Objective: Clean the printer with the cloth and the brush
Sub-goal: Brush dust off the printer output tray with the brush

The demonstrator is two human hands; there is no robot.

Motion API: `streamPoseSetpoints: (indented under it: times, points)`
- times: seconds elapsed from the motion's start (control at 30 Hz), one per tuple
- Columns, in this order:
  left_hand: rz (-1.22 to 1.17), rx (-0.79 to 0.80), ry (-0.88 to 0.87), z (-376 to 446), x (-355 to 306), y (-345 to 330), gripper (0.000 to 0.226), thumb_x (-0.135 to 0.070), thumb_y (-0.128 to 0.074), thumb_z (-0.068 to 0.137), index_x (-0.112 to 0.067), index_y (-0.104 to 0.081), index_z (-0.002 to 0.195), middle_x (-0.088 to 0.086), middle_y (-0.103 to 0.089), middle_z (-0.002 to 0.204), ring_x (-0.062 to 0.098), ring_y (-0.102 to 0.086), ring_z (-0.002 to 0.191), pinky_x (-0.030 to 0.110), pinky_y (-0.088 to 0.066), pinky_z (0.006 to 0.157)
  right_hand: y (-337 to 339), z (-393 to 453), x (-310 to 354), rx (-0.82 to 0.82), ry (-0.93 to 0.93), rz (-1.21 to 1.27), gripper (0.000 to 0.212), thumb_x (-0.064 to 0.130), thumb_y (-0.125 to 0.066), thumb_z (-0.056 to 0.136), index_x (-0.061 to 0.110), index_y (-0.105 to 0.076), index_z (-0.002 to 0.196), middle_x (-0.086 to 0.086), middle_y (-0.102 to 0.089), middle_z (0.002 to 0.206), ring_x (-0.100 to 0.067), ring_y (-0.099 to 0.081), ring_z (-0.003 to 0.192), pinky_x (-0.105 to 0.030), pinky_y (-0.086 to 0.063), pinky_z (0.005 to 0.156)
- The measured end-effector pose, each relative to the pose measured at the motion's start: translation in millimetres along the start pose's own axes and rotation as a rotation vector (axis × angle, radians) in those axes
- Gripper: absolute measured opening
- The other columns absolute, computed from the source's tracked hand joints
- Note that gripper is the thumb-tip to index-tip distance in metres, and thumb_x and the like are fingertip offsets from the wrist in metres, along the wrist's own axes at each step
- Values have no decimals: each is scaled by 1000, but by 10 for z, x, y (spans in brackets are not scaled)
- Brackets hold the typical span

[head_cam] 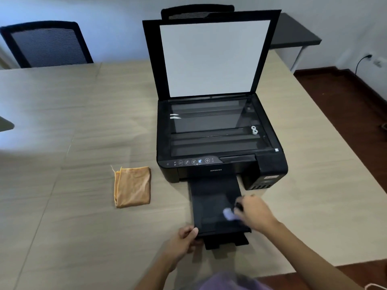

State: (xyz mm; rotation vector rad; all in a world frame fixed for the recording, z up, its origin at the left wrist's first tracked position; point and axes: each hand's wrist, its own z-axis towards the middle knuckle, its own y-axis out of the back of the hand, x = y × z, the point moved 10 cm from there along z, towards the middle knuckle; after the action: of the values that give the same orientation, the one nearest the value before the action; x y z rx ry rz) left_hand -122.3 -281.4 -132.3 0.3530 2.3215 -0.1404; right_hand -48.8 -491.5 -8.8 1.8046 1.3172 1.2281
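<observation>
An office — long wooden table [83,122], mesh chairs [48,45], printer [217,143].

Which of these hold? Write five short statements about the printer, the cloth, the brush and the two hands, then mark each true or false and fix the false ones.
1. The scanner lid of the printer stands open. True.
2. The orange cloth lies on the scanner glass. False: it lies folded on the table, left of the printer.
3. The right hand holds the brush over the output tray. True, though the brush is blurred.
4. The left hand grips the cloth. False: it holds the tray's front left corner.
5. The output tray is pushed in. False: it is pulled out towards the person.
</observation>
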Motion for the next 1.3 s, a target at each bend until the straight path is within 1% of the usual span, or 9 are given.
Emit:
streamPoseSetpoints:
  times: [0.23,0.37,0.47,0.57,0.7,0.87,1.07,1.2,1.3]
  points:
    - [79,-3,4,4,-1,58,27,-39,-53,94,-17,-69,91,11,-72,88,27,-71,92,36,-49,82,-191,74,645,37,100,105,17,32,-52,84,18,-61,85,-12,-68,89,-32,-60,87,-36,-47,69]
    - [51,3,6,-69,-50,25,22,-26,-48,100,-13,-65,94,5,-67,84,11,-67,76,21,-48,70,-352,108,687,197,164,82,16,29,-54,82,16,-63,79,-11,-69,86,-30,-59,86,-38,-50,71]
    - [-1,15,15,-60,-78,11,20,-29,-51,98,-20,-66,89,0,-71,84,10,-70,78,24,-48,71,-214,117,536,40,121,126,17,32,-54,84,18,-63,82,-7,-70,87,-30,-60,89,-38,-49,75]
    - [15,-5,29,-64,-28,61,23,-41,-54,93,-23,-69,89,-1,-72,88,13,-68,84,28,-47,74,-415,-28,535,276,235,38,18,32,-56,82,18,-67,83,-2,-71,91,-27,-60,92,-36,-48,79]
    - [7,43,31,-51,-63,-31,20,-27,-47,100,-18,-65,98,-4,-73,88,6,-72,80,22,-45,66,42,-49,-182,-43,-149,-80,20,26,-52,82,12,-64,90,-15,-69,97,-35,-61,94,-34,-45,70]
    - [-37,37,14,-58,-42,10,18,-33,-55,95,-19,-65,91,1,-69,85,10,-65,76,24,-44,67,-477,-321,662,353,179,189,13,26,-57,79,22,-62,68,-3,-71,80,-20,-65,82,-33,-50,73]
    - [-91,17,41,-66,-29,-13,12,-22,-49,99,-21,-60,92,-4,-67,90,9,-67,81,22,-49,71,-192,-117,-437,126,-163,-61,20,32,-51,74,13,-54,71,-17,-69,97,-35,-62,93,-33,-43,68]
    - [-99,19,46,-49,-2,-21,16,-20,-49,99,-16,-61,89,-3,-70,82,6,-69,72,21,-50,67,-445,-126,389,188,95,175,19,30,-53,82,15,-63,79,-7,-68,82,-30,-60,88,-30,-43,70]
    - [-80,30,39,-43,-17,-23,18,-21,-49,99,-16,-64,90,-5,-73,79,6,-71,72,20,-50,65,-90,158,384,-110,11,251,18,30,-53,86,15,-62,82,-12,-71,84,-35,-62,85,-38,-48,70]
